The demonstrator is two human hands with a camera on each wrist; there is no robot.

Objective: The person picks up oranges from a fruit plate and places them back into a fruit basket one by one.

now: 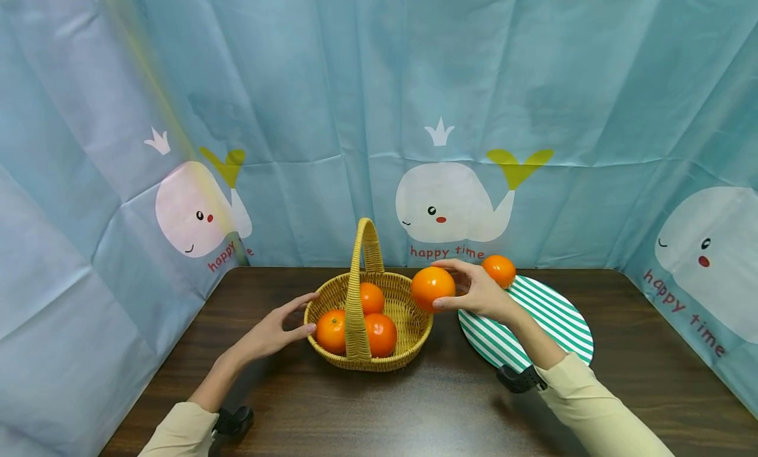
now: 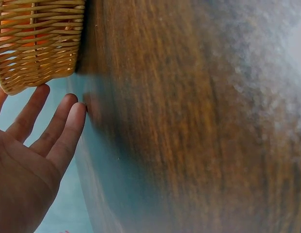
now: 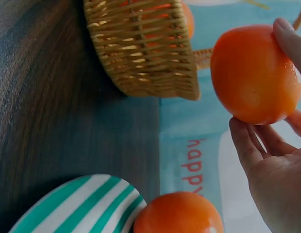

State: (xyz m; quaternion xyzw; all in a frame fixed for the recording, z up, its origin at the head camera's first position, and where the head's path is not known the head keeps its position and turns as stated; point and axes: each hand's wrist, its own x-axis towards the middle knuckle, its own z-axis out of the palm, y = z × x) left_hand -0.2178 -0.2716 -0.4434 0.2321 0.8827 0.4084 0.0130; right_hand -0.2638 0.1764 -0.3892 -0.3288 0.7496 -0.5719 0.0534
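My right hand (image 1: 484,294) pinches an orange (image 1: 433,288) between thumb and fingers, above the right rim of a woven yellow basket (image 1: 408,356). In the right wrist view the held orange (image 3: 255,75) looks smooth and shiny, and it is apart from the basket wall (image 3: 145,63). Three oranges (image 1: 381,335) show inside the basket, partly behind its tall handle (image 1: 357,312). My left hand (image 1: 266,335) is at the basket's left rim, its fingers extended. Seen from the left wrist, a fingertip (image 2: 42,92) touches the wicker (image 2: 39,58).
Right of the basket lies a round green-and-white striped plate (image 1: 556,315). One more orange (image 1: 499,271) sits at its back left edge. All stand on a dark wooden table (image 1: 379,417). A blue curtain (image 1: 367,82) with printed whales hangs behind and at both sides.
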